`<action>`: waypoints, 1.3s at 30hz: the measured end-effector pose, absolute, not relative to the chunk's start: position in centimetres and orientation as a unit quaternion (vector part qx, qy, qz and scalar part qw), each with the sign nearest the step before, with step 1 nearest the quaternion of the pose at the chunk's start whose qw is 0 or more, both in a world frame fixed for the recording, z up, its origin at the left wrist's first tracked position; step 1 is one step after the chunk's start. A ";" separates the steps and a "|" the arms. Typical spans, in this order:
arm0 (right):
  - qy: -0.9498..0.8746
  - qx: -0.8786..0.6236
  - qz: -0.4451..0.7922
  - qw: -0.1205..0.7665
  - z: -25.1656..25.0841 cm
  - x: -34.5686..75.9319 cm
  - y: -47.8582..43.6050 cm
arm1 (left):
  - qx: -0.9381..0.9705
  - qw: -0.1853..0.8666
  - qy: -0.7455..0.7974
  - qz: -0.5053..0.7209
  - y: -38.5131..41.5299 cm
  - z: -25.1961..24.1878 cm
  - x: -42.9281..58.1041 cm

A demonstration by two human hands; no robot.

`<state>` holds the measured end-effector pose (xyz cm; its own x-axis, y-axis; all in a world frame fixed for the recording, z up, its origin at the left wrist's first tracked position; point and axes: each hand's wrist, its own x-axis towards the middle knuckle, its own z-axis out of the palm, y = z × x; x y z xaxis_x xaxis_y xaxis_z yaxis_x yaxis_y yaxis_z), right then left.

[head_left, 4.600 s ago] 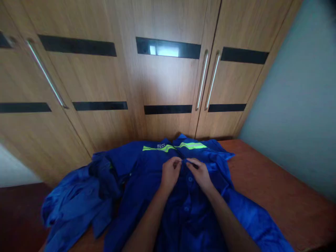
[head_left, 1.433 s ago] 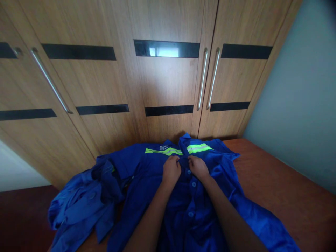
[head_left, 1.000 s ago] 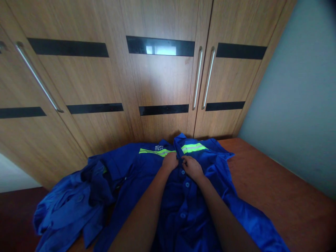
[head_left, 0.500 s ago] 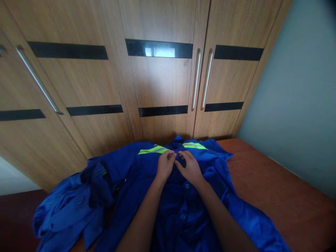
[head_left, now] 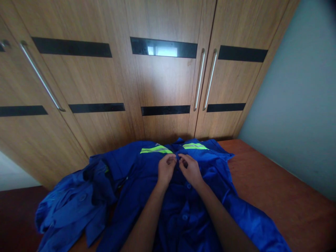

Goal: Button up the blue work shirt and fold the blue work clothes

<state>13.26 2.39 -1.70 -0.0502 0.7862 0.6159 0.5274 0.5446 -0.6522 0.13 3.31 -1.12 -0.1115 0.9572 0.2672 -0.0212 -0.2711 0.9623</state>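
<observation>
Up ahead, beyond our fingers, stands the wooden wardrobe (head_left: 165, 82), and spreading out to the right of them is the reddish-brown surface (head_left: 278, 185). On it, right under our fingers, lies the blue jacket (head_left: 147, 171), front up! Its collar end points away from us at the wardrobe; its long axis runs from there back towards us, between our forearms and out of view. Well left of the fingers sits a heap of crumpled blue cloth (head_left: 76, 206); we can't tell whether it joins the jacket.

Now our left hand (head_left: 166, 171) and right hand (head_left: 191, 171), close together at the upper front opening. On each, the fingers curl, tips nearly meeting the thumb; whether they nip any cloth, we can't tell. Just past the fingertips run two yellow-green stripes (head_left: 156, 149), one either side. And nearer us, below the right fingers, a button (head_left: 188, 186)!
</observation>
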 end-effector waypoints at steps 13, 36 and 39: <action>-0.733 -0.456 0.129 0.488 -1.5 13.0 2.1 | 0.525 0.336 0.488 0.612 2.7 -0.8 0.7; -0.708 -0.451 0.229 0.493 -1.5 12.8 2.0 | 0.413 0.468 0.440 0.645 2.6 -1.0 1.2; -0.724 -0.439 0.224 0.482 -1.6 12.7 2.0 | 0.387 0.486 0.442 0.648 2.6 -1.0 1.2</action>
<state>12.74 1.95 -1.59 -0.1498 0.8519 0.5019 0.4206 0.5143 -0.7474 1.20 2.62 -0.95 -0.2286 0.9708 0.0726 -0.2869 -0.1384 0.9479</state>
